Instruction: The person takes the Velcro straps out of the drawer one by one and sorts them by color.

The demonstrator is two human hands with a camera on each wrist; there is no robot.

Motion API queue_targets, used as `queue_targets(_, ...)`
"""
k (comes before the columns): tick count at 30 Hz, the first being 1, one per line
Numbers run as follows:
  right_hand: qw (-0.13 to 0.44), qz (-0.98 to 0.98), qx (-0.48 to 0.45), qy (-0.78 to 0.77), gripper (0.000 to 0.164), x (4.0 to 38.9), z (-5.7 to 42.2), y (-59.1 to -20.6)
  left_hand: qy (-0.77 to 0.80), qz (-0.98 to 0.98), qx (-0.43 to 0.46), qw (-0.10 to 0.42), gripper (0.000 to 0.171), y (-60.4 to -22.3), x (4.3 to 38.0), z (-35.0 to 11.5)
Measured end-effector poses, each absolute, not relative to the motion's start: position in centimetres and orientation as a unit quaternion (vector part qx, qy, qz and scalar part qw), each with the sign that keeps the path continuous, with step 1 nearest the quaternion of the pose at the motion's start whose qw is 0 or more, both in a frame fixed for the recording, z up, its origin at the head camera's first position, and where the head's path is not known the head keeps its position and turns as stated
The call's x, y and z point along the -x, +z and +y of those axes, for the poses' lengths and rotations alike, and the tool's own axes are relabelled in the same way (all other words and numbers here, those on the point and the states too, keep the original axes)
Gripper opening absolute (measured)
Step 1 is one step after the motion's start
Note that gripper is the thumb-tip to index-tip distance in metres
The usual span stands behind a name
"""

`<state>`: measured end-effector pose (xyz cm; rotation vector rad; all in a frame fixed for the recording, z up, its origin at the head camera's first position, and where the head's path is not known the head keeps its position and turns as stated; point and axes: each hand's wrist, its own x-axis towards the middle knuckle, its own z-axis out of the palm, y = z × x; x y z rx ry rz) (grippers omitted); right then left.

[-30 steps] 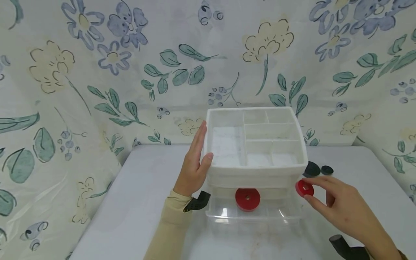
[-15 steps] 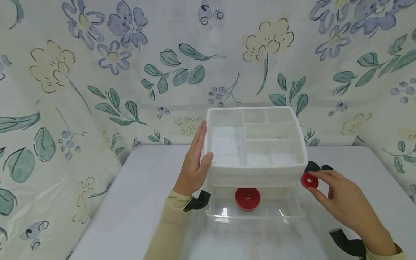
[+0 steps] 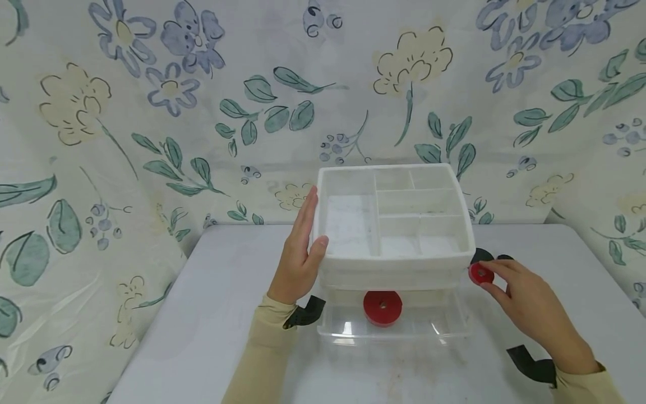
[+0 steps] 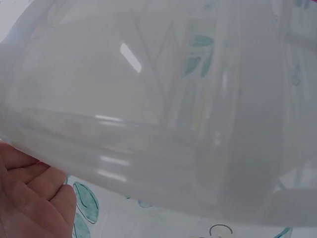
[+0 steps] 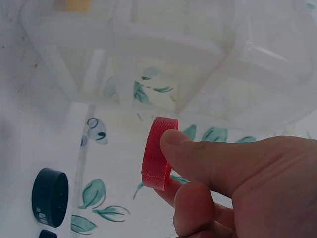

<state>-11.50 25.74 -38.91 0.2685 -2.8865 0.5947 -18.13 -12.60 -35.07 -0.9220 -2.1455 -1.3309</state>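
Observation:
A white desktop organizer (image 3: 398, 272) with divided top compartments stands on the table. My left hand (image 3: 296, 264) rests along its left side, fingers straight and thumb at the front corner. Beyond the organizer's right side, my right hand (image 3: 535, 306) pinches a small roll of red fabric tape (image 5: 157, 153) between thumb and fingers, its woven surface plain in the right wrist view. Below the top part, a clear drawer (image 3: 434, 322) sticks out at the front. Inside it lies a larger red roll (image 3: 382, 308), its back edge hidden under the organizer's front.
A black roll (image 5: 49, 197) and a smaller black roll (image 5: 48, 234) lie on the table right of the organizer, partly behind my right hand in the head view. A floral cloth (image 3: 202, 140) hangs behind the white table (image 3: 227, 292).
My right hand has moved slightly back and to the right, carrying the small red roll away from the drawer's side toward the black rolls. My left hand stays on the organizer.

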Motion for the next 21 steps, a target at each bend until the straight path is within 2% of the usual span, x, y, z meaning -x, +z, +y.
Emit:
queue_targets(11,0.088,-0.97,-0.103,0.201,0.041,12.6,26.5,-40.9,-0.482,-0.775,0.34,0.227,0.069,-35.1,18.2,-12.6)
queue_targets(21,0.056,-0.973,-0.089,0.205,0.04,13.6,27.2,-42.4,-0.479,-0.772,0.344,0.236,0.069,-35.1,18.3,-12.6)
